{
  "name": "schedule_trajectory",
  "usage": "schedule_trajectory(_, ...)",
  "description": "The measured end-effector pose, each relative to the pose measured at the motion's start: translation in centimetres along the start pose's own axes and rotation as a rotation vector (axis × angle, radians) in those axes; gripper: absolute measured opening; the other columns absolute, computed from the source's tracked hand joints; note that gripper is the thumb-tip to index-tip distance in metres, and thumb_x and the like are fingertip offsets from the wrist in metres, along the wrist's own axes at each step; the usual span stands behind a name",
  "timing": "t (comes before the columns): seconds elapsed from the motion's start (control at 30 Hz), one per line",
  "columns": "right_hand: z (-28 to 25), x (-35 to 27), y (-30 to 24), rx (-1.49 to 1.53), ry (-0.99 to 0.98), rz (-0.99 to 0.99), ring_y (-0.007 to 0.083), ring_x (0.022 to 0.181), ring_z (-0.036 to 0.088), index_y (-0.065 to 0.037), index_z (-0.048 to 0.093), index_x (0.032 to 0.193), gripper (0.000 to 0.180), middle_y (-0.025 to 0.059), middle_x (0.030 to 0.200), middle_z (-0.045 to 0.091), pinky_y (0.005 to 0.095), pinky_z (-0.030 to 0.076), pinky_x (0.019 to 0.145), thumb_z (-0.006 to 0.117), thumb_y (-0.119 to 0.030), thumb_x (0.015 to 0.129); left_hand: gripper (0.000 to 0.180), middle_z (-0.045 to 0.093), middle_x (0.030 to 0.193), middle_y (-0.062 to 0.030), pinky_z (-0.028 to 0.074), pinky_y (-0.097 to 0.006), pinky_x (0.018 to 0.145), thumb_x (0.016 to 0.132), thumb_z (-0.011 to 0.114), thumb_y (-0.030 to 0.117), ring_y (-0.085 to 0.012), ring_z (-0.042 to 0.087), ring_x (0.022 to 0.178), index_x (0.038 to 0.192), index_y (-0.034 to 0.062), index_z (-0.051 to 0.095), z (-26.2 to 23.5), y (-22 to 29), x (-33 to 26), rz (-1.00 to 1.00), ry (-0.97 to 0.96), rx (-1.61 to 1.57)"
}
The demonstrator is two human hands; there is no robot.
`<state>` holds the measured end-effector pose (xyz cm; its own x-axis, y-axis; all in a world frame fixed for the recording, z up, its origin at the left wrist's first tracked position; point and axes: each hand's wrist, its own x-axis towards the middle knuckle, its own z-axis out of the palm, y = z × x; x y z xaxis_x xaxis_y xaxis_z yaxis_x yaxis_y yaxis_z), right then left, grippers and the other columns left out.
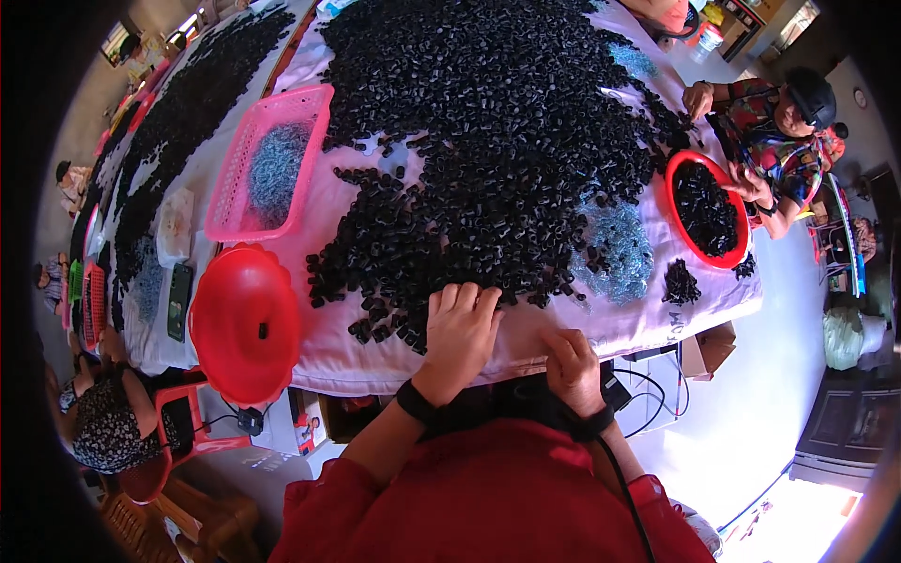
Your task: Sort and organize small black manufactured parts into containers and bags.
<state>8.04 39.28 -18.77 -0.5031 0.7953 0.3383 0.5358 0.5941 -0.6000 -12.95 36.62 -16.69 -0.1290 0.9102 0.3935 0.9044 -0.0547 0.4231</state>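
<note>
My left hand (460,330) reaches to the near edge of a big heap of small black plastic pieces (469,216). Its fingers lie side by side on the nearest pieces, and I see no piece gripped in them. Close to the table's front edge, my right hand (572,369) is closed, thumb and fingers pressed together. Whatever it may hold is too small or hidden to make out. To the right of the heap lies a pile of small clear bluish pieces (617,251). A red scalloped bowl (235,324) at the left has one black piece (263,330) in it.
A pink basket (225,178) with clear bluish pieces (279,174) stands behind the red bowl. At the right, a co-worker (779,141) reaches to a red basin (672,202) of black pieces. A phone (179,300) lies far left. A dark cable (624,479) hangs by my right wrist.
</note>
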Motion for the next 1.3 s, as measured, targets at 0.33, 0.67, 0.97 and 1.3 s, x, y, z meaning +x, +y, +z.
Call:
schedule_trajectory(0.33, -0.5, -0.1, 0.1, -0.007, -0.037, -0.016, 0.0342, 0.086, 0.063, -0.003, 0.066, 0.107, 0.037, 0.0152, 0.101, 0.061, 0.0412, 0.054, 0.073, 0.057, 0.008, 0.073, 0.023, 0.058, 0.095, -0.0046, 0.042, -0.041, 0.080, 0.077, 0.069, 0.009, -0.0270, 0.054, 0.093, 0.100, 0.0125, 0.066, -0.2, 0.6, 0.0, -0.012, 0.093, -0.003)
schedule_trajectory(0.67, -0.7, -0.1, 0.1, -0.010, -0.073, -0.024, 0.0350, 0.089, 0.062, -0.003, 0.063, 0.110, 0.038, 0.0157, 0.101, 0.059, 0.0426, 0.054, 0.076, 0.058, 0.007, 0.073, 0.027, 0.057, 0.094, -0.0058, 0.043, -0.040, 0.080, 0.074, 0.078, 0.020, -0.0282, 0.054, 0.091, 0.097, 0.0124, 0.065, 1.8, 1.8, 1.0, -0.115, -0.062, 0.100)
schedule_trajectory(0.97, -1.1, 0.5, -0.4, -0.019, -0.090, -0.017, 0.0346, 0.087, 0.063, -0.003, 0.066, 0.108, 0.036, 0.0155, 0.099, 0.061, 0.0421, 0.053, 0.074, 0.058, 0.007, 0.074, 0.029, 0.058, 0.094, -0.0085, 0.044, -0.042, 0.078, 0.075, 0.077, 0.019, -0.0308, 0.055, 0.090, 0.098, 0.0087, 0.062, 0.1, 0.5, -0.5, -0.059, 0.012, -0.053)
schedule_trajectory(1.3, -0.3, 2.5, -1.2, -0.166, -0.055, -0.025, 0.0347, 0.092, 0.059, 0.000, 0.063, 0.116, 0.039, 0.0159, 0.102, 0.056, 0.0425, 0.051, 0.079, 0.059, 0.003, 0.078, 0.032, 0.060, 0.093, -0.0124, 0.049, -0.039, 0.073, 0.080, 0.075, 0.012, -0.0307, 0.059, 0.083, 0.106, 0.0037, 0.059, -1.8, 0.8, -1.2, -0.103, 0.068, -0.143)
